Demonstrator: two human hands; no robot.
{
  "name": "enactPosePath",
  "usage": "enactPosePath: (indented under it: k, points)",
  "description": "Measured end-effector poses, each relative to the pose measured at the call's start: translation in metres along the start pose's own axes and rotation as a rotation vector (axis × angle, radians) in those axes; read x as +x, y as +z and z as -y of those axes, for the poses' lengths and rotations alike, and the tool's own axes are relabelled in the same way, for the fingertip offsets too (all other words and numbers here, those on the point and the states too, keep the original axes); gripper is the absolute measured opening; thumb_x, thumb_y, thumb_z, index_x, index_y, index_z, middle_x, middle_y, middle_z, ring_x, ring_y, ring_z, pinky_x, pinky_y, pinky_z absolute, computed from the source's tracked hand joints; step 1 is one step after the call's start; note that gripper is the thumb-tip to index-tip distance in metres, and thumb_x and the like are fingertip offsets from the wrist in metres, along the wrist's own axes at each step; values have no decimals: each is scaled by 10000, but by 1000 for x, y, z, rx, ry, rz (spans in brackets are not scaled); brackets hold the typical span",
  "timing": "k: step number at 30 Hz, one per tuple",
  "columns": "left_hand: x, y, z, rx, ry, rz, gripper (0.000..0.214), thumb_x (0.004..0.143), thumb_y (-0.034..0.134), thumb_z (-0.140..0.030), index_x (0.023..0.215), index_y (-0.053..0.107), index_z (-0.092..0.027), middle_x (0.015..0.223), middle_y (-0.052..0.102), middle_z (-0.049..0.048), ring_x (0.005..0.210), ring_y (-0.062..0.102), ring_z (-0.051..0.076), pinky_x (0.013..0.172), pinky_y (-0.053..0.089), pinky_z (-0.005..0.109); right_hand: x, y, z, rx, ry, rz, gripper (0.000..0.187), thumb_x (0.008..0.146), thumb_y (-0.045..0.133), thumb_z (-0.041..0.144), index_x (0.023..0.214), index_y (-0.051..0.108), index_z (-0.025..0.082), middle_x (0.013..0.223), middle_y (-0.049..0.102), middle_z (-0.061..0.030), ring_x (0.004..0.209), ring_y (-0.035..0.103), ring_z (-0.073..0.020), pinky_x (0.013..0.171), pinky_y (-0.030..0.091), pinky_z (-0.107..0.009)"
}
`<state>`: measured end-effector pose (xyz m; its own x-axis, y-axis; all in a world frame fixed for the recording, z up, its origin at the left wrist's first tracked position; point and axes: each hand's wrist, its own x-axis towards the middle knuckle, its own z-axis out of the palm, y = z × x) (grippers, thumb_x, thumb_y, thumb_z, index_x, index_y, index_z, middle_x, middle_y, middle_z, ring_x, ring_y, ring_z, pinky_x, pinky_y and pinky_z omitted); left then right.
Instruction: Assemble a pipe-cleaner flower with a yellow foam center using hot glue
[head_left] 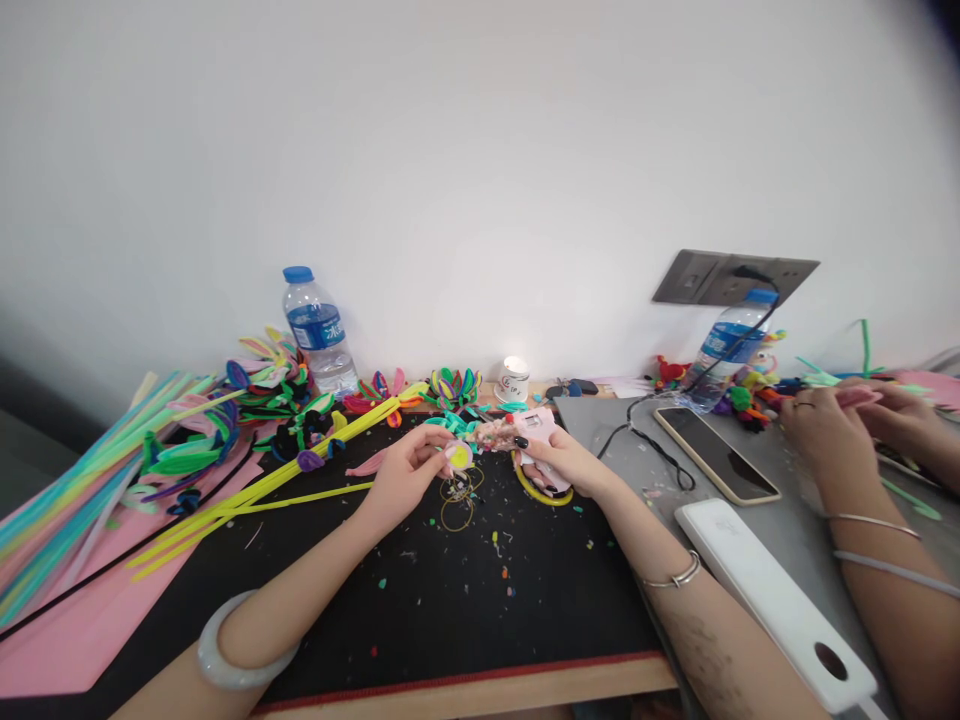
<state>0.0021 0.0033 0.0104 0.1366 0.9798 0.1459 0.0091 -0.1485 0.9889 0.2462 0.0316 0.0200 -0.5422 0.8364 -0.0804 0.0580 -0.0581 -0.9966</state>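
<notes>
My left hand (405, 470) pinches a small round piece with a yellow centre and pale rim (459, 457) between thumb and fingers. My right hand (574, 462) is closed on a pale pink flat piece (536, 424) with a small slot in it; its exact kind is unclear. A lumpy pinkish, clear-looking strip (495, 434) lies against that piece, between both hands. Beneath my right hand sits a yellow-rimmed ring (546, 497), partly covered. Thin gold-coloured wire loops (459, 505) rest on the black mat (450, 620) below my left hand.
Pipe cleaners (97, 480) and fuzzy flowers (292, 430) crowd the left. Water bottles (319, 335) (731, 345) stand by the wall. A lit candle cup (514, 382) is behind my hands. At right are a phone (716, 455), white power bank-like bar (772, 600), cable (660, 450) and another person's hands (832, 430).
</notes>
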Motion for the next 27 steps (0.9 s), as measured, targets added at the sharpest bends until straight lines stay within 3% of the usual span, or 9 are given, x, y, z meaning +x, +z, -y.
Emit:
enactPosePath:
  k: [27]
  points:
    - [1,-2,3,24,15,-18,193,768,639,-321,896,578,-190,687,620,-22,576,614,137,603,539,289,-2,1,4,-16,19,-16,426,774,627,564,737,573,144,444,490,48,335,361,-54,323,280,-173]
